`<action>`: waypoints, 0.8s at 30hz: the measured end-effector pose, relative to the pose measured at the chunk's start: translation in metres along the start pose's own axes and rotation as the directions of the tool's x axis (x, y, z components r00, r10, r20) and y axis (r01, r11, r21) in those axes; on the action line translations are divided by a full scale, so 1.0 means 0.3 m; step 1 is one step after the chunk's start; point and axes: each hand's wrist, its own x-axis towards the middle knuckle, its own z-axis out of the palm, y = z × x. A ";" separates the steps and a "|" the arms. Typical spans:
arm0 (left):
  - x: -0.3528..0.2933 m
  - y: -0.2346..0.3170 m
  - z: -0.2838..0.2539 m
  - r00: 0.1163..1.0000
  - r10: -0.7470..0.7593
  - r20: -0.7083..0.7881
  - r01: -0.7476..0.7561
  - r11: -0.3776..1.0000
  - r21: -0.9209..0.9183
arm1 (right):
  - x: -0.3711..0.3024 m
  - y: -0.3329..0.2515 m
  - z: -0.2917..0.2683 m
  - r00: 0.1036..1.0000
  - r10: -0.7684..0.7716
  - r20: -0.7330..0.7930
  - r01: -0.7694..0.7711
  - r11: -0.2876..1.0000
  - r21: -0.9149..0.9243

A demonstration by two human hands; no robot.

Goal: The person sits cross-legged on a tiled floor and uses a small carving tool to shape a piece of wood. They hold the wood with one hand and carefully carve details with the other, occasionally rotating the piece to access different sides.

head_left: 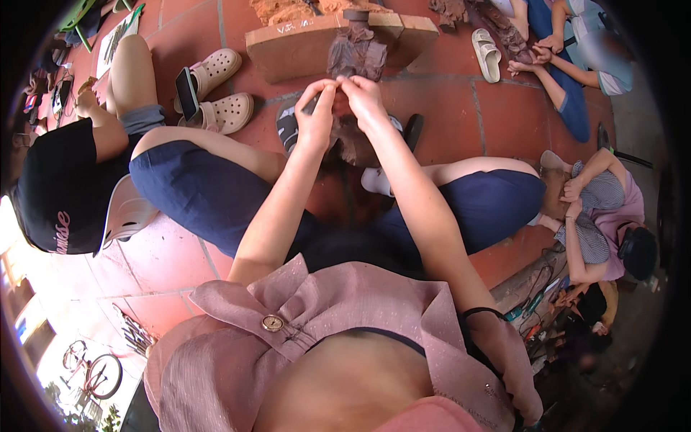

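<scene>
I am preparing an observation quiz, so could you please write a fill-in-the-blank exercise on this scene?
Of the left hand and right hand, the ____ one is nearer the pale clogs.
A slim dark ____ stands by the clogs.
The white sandal lies to the ____ of the dark brown piece.

left; phone; right

Reddish tiled floor (450, 115), bright daylight (50, 281) at lower left.

Head camera looks down at both hands (314, 115) (363, 102)
</scene>
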 end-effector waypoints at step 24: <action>0.149 0.334 0.039 0.826 -0.352 0.441 0.124 0.876 0.466 | -0.208 -0.339 -0.066 0.849 -0.458 0.264 0.529 0.736 -0.423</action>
